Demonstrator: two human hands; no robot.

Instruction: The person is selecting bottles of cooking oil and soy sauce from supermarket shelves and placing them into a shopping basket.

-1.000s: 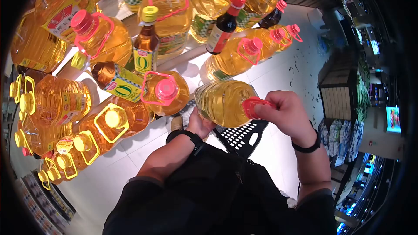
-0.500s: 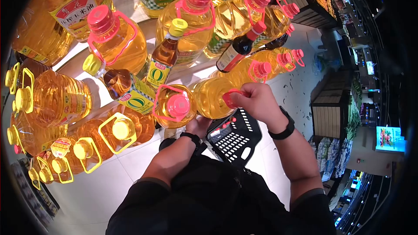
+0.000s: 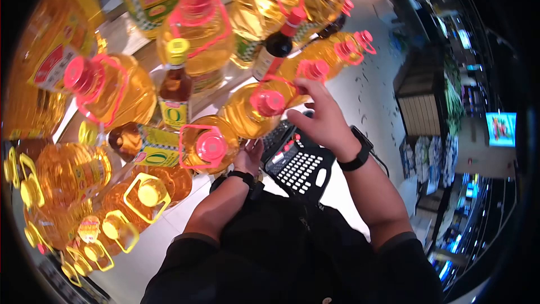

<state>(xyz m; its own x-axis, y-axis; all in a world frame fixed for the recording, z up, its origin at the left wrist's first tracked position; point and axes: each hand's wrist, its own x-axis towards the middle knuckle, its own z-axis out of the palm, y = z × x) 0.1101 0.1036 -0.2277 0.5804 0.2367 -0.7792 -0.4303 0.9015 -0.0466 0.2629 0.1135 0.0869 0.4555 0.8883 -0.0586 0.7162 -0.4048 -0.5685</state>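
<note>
My right hand [image 3: 322, 117] is open, thumb apart from the fingers. Its fingertips are right at the pink carry handle beside a large bottle of cooking oil [image 3: 239, 114] with a pink cap [image 3: 267, 103]. Lower down, my left hand [image 3: 248, 157] reaches up at the base of this bottle, fingers stretched upward and partly hidden by the bottles. Just left of it stands another oil bottle [image 3: 194, 129], its pink cap facing me. A small dark bottle with a yellow cap [image 3: 175, 87] rises behind, and a similar small bottle [image 3: 157, 146] leans sideways.
Yellow-capped oil bottles [image 3: 152, 191] line the lower left. More pink-capped bottles [image 3: 197, 34] and a dark red-capped bottle [image 3: 275, 48] stand behind. A black shopping basket [image 3: 301, 169] is below my hands. Produce stands [image 3: 419, 107] line the right side.
My right hand has let go of the pink cap of the oil bottle and opened, drawing slightly back and up. The view has shifted, so the bottles appear further left.
</note>
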